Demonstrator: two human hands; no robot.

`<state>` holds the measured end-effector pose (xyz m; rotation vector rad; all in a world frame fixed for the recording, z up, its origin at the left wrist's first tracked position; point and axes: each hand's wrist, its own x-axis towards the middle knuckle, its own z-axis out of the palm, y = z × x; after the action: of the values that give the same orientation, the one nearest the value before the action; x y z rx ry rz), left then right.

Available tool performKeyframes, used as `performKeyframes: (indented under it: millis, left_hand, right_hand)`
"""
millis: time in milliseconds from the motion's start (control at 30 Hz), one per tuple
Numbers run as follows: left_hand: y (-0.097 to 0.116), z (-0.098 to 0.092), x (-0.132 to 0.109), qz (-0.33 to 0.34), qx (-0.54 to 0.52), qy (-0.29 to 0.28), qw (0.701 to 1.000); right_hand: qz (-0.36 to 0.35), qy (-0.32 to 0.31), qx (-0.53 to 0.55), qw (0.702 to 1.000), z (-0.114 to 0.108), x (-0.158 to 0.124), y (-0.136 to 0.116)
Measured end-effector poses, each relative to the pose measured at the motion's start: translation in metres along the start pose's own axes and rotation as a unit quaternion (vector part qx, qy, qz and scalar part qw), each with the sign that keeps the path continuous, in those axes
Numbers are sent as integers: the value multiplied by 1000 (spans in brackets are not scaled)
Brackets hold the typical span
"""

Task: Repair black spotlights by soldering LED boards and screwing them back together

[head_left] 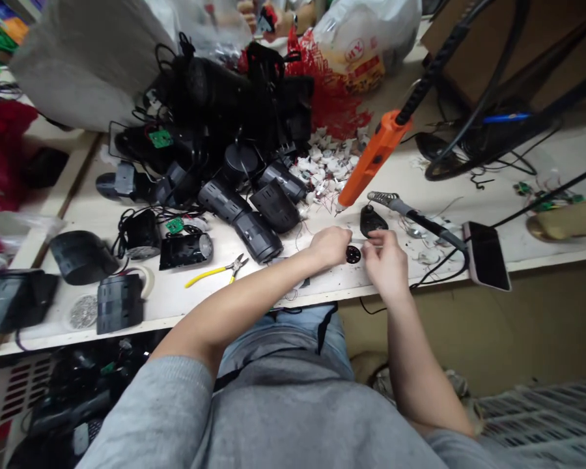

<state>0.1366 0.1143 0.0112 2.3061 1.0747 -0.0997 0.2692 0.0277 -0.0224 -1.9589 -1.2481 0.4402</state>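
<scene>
My left hand (330, 245) is closed around a small round black disc (353, 255) with holes, held just above the bench's front edge. My right hand (385, 258) is pinched right beside that disc, fingers pressed together on something too small to make out. An orange electric screwdriver (372, 158) hangs tip-down on a black cable just behind my hands. A soldering iron (410, 212) lies in its stand to the right of it. A black oval part (372, 221) rests on the bench behind my right hand.
A heap of black lamp housings (254, 202) and wires fills the bench's left half. Yellow-handled pliers (217, 270) lie near the front edge. Small white parts (328, 166) lie behind the screwdriver. A phone (486, 254) sits at the right. Plastic bags (366, 39) stand at the back.
</scene>
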Motion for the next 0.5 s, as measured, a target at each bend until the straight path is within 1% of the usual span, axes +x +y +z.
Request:
performKeyframes:
  millis: [67, 133, 300, 500]
  left_hand:
    - [-1, 5, 6, -2, -3, 5, 1000]
    - [-3, 6, 10, -2, -6, 4, 1000]
    - [-6, 6, 10, 6, -1, 3, 1000]
    - [-4, 4, 4, 33, 26, -4, 999]
  right_hand:
    - [6, 2, 5, 1000, 2, 1, 10]
    - [15, -1, 13, 1000, 3, 4, 14]
    - [39, -21, 43, 998, 3, 11, 11]
    - [73, -31, 88, 993, 5, 10, 6]
